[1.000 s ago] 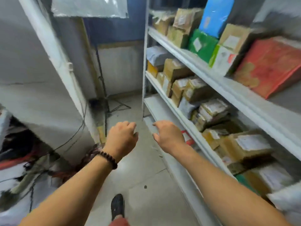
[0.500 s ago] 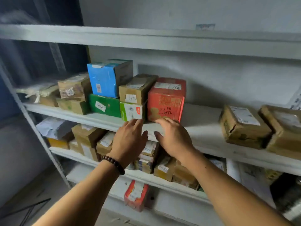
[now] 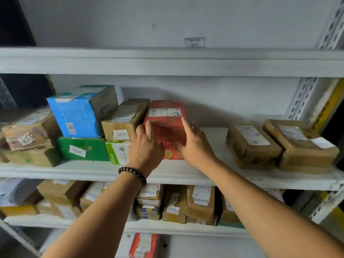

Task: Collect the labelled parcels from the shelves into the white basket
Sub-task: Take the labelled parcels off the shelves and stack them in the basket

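A red labelled parcel (image 3: 166, 118) stands on the middle white shelf (image 3: 186, 174). My left hand (image 3: 145, 148) is at its left front face with fingers extended against it. At the parcel's right side is my right hand (image 3: 193, 144), fingers straight and touching the edge. Neither hand has curled round the box. Left of it are a brown box marked 0474 (image 3: 124, 120), a white-green box (image 3: 119, 151), a green box (image 3: 81, 149) and a blue box (image 3: 78, 112). The white basket is not in view.
Two brown parcels (image 3: 251, 146) (image 3: 301, 146) lie on the same shelf to the right. More taped boxes (image 3: 28, 135) sit at the far left. The shelf below (image 3: 167, 228) holds several small labelled parcels. A perforated upright (image 3: 303, 97) bounds the right side.
The view swung from the aisle to face the shelves. Both hands rose from the shelf's front edge up to the red parcel's two sides.
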